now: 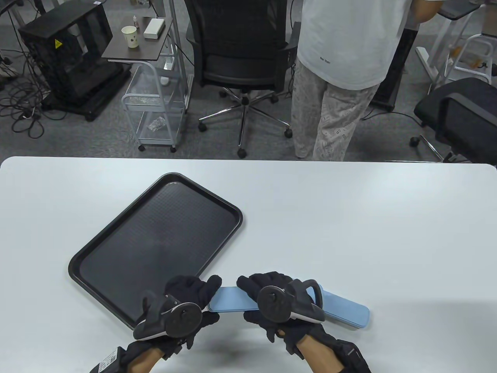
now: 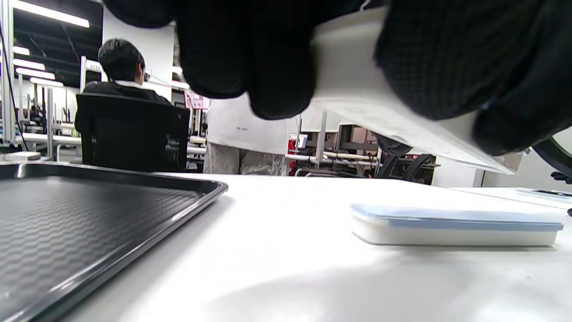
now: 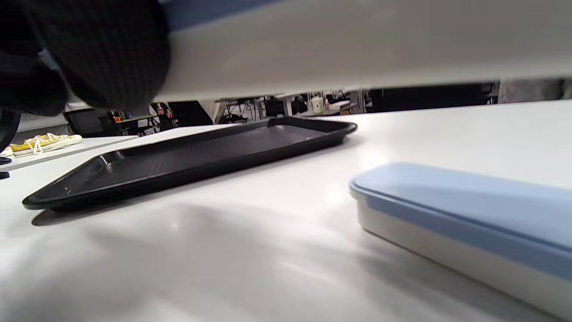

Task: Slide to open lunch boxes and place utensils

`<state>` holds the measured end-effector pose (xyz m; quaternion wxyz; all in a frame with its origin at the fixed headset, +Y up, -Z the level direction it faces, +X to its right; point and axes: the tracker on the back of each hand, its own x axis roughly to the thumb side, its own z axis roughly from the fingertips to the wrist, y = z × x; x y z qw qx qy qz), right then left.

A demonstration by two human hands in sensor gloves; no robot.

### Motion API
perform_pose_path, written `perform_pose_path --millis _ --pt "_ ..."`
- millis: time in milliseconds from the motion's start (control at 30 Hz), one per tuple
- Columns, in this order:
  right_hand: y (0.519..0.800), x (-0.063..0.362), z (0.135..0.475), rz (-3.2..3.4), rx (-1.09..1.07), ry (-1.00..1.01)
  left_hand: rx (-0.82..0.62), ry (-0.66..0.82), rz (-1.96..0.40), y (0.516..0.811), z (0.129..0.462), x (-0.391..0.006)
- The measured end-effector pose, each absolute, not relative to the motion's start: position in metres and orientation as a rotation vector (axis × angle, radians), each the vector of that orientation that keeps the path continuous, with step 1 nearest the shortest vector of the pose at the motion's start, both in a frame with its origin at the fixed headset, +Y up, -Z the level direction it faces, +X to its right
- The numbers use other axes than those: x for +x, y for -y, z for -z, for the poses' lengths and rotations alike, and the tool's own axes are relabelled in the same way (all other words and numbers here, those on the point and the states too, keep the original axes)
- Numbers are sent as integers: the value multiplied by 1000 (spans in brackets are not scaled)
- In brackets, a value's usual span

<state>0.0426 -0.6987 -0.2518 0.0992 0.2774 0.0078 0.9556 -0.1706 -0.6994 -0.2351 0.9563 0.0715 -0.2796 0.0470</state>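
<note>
I hold a light blue lunch box (image 1: 230, 300) above the table's near edge between both hands. My left hand (image 1: 202, 290) grips its left end, with the fingers (image 2: 250, 53) curled over its white underside (image 2: 357, 80). My right hand (image 1: 254, 286) grips its right part, and a finger (image 3: 89, 53) wraps the box (image 3: 357, 44). A second lunch box (image 1: 347, 310) with a blue lid lies shut on the table just right of my right hand; the wrist views show this second box (image 2: 451, 226) (image 3: 469, 210) too. No utensils are in view.
A black tray (image 1: 155, 248) lies slanted on the white table (image 1: 349, 233), left of the hands. Beyond the far edge stand an office chair (image 1: 240, 58), a small cart (image 1: 155, 101) and a person in a white shirt (image 1: 345, 46).
</note>
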Motion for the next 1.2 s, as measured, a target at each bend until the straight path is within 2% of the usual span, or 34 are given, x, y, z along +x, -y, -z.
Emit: perform_pose_path --millis 167,367,633,767,933,1200 --pt "699 43 251 -2815 820 -2 172 584 -114 699 233 -170" --pt "695 57 258 -2847 752 16 183 531 -141 696 239 -179" --pt "686 100 290 -2928 477 -38 133 342 -269 702 264 -229" --pt "687 138 314 -3036 262 -113 124 286 -316 702 270 -245" --pt "701 189 338 -3113 19 -226 108 264 -316 703 272 -251" --pt "732 217 347 -3184 -137 -405 83 253 -324 705 274 -253"
